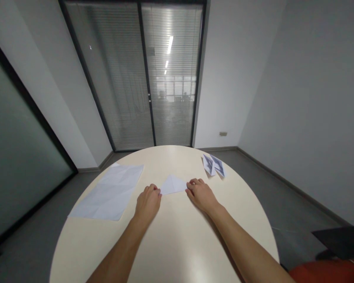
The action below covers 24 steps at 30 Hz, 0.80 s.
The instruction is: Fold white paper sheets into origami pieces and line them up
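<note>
A small white sheet of paper, folded into a triangle (172, 185), lies on the round cream table (171, 236) with its point facing away from me. My left hand (149, 199) pinches its left corner between thumb and curled fingers. At the opposite corner, my right hand (199, 191) grips the paper the same way, thumb below and fingers bent over it. The paper's long edge runs between my two hands. Both corners are partly hidden by my fingertips.
A large creased white sheet (112, 192) lies on the table's left side. Folded printed paper pieces (213, 165) rest near the far right edge. A glass door with blinds (135, 78) stands beyond the table. A black object (342, 239) and something red (324, 272) are at lower right.
</note>
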### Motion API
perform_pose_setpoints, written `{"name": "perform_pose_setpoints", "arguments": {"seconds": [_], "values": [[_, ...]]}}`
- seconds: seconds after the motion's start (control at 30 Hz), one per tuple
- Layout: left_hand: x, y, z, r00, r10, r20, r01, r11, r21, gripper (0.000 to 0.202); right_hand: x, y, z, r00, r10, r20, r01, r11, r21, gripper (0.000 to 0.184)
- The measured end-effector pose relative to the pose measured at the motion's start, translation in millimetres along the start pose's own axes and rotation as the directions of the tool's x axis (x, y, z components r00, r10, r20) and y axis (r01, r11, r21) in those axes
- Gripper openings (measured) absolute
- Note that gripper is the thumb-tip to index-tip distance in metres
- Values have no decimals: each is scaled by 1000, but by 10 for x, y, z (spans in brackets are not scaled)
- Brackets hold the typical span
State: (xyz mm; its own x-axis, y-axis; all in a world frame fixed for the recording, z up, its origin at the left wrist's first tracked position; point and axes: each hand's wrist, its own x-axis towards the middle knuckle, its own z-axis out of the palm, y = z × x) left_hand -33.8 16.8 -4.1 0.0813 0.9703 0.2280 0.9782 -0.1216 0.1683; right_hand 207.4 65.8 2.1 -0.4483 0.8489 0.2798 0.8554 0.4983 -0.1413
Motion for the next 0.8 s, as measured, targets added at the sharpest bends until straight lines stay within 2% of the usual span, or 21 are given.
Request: {"name": "perform_pose_setpoints", "arguments": {"seconds": [0.27,0.5,0.8], "values": [[26,-8,12,998,65,-14,-66,997,-42,27,9,75,-24,1000,-23,1,23,997,71,25],[24,31,-38,999,-32,26,31,999,40,30,2,50,-24,1000,15,-13,-14,996,86,25],[36,18,-13,998,-56,39,52,995,90,30,-3,46,-14,999,49,-7,-49,997,65,35]]}}
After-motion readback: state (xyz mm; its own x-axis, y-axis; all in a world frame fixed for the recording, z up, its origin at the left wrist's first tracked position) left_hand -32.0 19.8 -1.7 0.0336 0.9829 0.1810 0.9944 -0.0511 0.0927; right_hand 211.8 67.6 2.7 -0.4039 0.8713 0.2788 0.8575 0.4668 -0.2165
